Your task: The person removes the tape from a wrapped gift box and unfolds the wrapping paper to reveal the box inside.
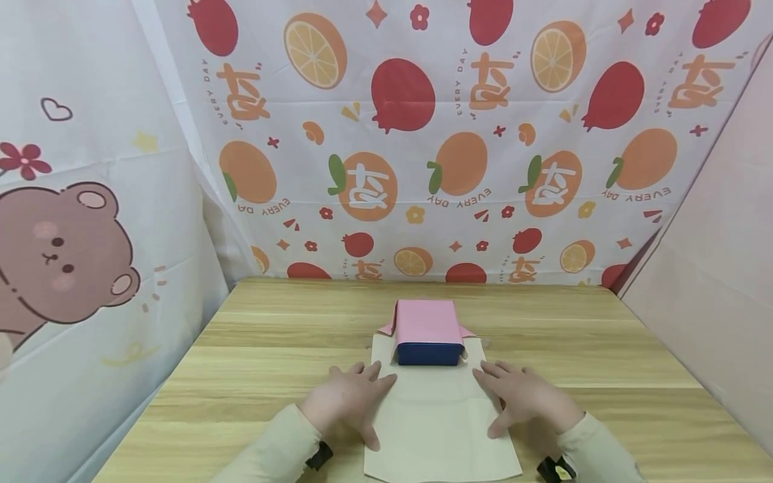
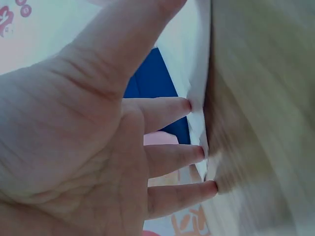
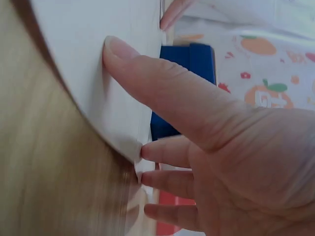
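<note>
A dark blue box (image 1: 429, 354) stands on a sheet of wrapping paper (image 1: 441, 436), cream on the side facing up. The paper's pink side (image 1: 427, 322) covers the top of the box, with small pink flaps sticking out left and right. My left hand (image 1: 351, 401) lies along the sheet's left edge, fingers spread and fairly straight. At the opposite edge rests my right hand (image 1: 527, 397), its fingers extended and its thumb on the cream surface. In both wrist views fingertips touch the paper's border, and the blue box (image 3: 203, 63) shows behind the hand.
The sheet lies on a wood-grain table (image 1: 272, 362). A fruit-print cloth (image 1: 398, 161) hangs at the table's back edge. To the left hangs a white curtain with a bear (image 1: 66, 248), and a pale panel (image 1: 712, 268) stands along the right side.
</note>
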Motion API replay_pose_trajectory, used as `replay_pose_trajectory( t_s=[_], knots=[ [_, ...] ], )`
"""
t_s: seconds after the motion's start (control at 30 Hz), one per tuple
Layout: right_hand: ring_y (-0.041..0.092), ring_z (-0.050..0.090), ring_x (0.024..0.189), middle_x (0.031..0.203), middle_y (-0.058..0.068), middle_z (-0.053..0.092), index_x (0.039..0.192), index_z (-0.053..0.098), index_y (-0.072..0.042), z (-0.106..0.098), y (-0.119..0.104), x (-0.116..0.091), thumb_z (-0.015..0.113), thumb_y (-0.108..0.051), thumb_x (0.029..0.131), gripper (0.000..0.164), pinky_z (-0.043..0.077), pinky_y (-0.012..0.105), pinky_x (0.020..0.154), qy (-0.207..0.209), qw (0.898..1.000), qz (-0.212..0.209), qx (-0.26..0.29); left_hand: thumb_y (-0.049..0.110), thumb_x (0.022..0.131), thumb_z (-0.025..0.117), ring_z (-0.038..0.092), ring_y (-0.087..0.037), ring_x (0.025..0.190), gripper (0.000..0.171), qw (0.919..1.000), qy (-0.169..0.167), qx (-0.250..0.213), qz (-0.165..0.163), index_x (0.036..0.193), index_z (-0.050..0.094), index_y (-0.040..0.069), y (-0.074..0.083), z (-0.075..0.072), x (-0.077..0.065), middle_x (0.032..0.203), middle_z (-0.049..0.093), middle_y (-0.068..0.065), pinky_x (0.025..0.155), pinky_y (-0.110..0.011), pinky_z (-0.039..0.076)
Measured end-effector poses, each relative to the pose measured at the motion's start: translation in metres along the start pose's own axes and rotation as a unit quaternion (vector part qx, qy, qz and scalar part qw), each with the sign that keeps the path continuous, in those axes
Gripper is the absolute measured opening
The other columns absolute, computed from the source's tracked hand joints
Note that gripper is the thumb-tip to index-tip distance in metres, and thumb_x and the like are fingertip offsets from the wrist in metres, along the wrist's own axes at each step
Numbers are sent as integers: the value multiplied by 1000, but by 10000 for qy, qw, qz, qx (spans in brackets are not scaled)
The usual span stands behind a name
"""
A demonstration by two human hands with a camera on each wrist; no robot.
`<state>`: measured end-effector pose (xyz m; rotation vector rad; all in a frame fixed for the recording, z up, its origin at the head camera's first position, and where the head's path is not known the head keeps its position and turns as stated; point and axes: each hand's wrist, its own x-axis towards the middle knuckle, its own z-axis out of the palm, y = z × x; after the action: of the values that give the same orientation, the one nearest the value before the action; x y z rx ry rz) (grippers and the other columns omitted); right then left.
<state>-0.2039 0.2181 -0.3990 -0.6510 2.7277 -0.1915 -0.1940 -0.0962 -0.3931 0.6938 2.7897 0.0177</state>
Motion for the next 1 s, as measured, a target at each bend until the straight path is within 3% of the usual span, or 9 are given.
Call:
replay_pose_trajectory(
  t_s=[0.23, 0.57, 0.77, 0.87, 1.0],
  knots=[
    [47, 28, 143, 156, 17, 34, 149, 38, -8, -3, 10, 1, 82, -52, 68, 102, 23, 73, 108, -2, 9998, -210, 50, 59, 54, 87, 35, -42, 141, 111, 9998, 67, -205, 18, 148, 41, 23, -15, 1, 4, 156, 36, -12, 107, -73, 26],
    [45, 29, 144, 155, 17, 36, 148, 41, -8, 1, 15, 5, 80, -52, 71, 97, 24, 71, 109, 35, 9997, -172, 191, 57, 57, 86, 34, -43, 142, 106, 9993, 147, -337, 59, 147, 43, 23, -19, 0, 8, 155, 38, -13, 109, -72, 23],
    [48, 33, 139, 149, 26, 40, 143, 46, -4, 4, 17, 15, 76, -48, 79, 83, 28, 69, 107, 529, 9955, -602, 512, 57, 63, 83, 37, -45, 139, 101, 9984, 343, -380, 245, 148, 42, 19, -19, 2, 15, 153, 41, -16, 107, -73, 26],
    [51, 34, 138, 148, 29, 40, 142, 46, 0, 4, 18, 20, 74, -46, 82, 81, 31, 67, 108, 884, 9905, -941, 480, 57, 65, 82, 39, -44, 138, 101, 9980, 525, -281, 213, 148, 40, 19, -17, 2, 19, 152, 41, -16, 106, -72, 29],
    [53, 31, 139, 148, 29, 39, 143, 44, 1, 3, 18, 23, 77, -39, 81, 81, 30, 66, 109, 1129, 9860, -1090, 557, 56, 67, 82, 40, -42, 138, 97, 9967, 757, -255, 104, 147, 42, 17, -17, 1, 20, 152, 41, -16, 104, -73, 30]
  ],
)
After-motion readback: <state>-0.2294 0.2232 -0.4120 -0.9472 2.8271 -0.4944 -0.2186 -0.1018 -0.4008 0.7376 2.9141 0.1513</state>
